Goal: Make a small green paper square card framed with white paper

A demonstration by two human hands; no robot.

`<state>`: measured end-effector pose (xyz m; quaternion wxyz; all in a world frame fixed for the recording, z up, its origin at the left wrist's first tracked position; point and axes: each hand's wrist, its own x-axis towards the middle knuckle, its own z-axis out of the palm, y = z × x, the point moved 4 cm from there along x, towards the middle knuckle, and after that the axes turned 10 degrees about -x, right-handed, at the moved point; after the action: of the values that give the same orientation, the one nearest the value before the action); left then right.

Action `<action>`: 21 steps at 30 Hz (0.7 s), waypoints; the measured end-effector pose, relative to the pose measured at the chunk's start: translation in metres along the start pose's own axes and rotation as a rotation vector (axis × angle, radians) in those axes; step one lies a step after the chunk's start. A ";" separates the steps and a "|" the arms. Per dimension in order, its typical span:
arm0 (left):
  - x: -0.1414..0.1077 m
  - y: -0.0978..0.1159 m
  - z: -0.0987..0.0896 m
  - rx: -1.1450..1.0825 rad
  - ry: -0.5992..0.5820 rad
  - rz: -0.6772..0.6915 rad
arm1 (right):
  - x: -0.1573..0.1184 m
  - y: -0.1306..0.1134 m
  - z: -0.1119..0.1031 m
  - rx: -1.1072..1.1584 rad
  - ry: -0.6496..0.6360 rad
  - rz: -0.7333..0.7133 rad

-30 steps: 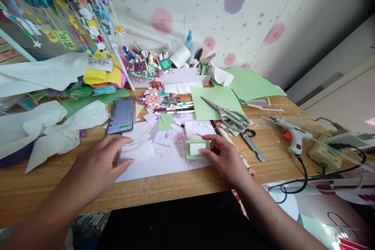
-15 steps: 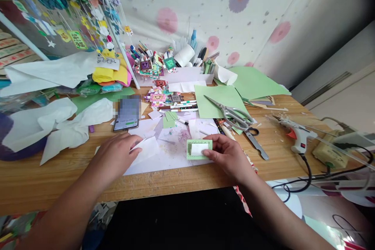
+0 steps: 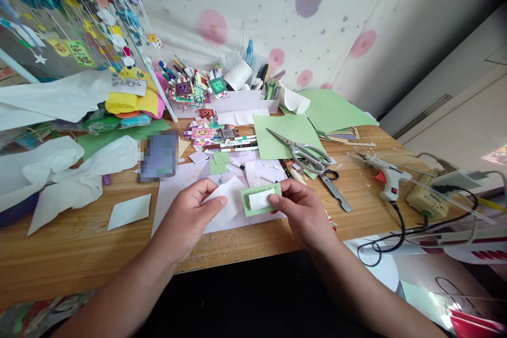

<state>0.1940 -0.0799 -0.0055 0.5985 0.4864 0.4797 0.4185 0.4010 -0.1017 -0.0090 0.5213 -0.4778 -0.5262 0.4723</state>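
My left hand (image 3: 200, 206) pinches a white piece of paper (image 3: 231, 202) between thumb and fingers, its far corner close beside the green card. In my right hand (image 3: 303, 208) is a small green paper card (image 3: 245, 207) with a row of drawn loops along its top edge. A white strip of paper (image 3: 259, 200) lies across the card, with my right thumb pressing on its right end. Both hands are above the front part of the large white sheet (image 3: 168, 206). Whether the white paper touches the card I cannot tell.
Large scissors (image 3: 299, 148) lie on a green sheet (image 3: 269, 127). A hot glue gun (image 3: 386, 174) and its cable are on the right. A phone (image 3: 159, 156) and a loose white paper piece (image 3: 130, 211) lie left. Pens and paper figures stand at the back.
My left hand has lifted the white paper and moved right, up to the green card. The card is slightly tilted now. The camera view has shifted a little to the right.
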 end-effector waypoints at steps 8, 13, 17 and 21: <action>-0.005 -0.011 0.031 -0.206 0.129 0.104 | -0.018 -0.047 0.018 -1.013 0.353 -0.919; -0.009 -0.011 0.040 -0.396 0.142 0.204 | -0.023 -0.040 0.036 -1.052 0.349 -0.959; -0.012 -0.006 0.046 -0.527 0.146 0.169 | -0.024 -0.039 0.042 -1.038 0.326 -0.970; -0.016 0.001 0.046 -0.649 0.140 0.114 | -0.025 -0.039 0.043 -1.022 0.315 -0.999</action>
<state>0.2357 -0.1038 0.0017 0.6633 0.2664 0.3335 0.6146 0.3580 -0.1299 0.0269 0.4560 -0.4267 -0.7548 -0.2005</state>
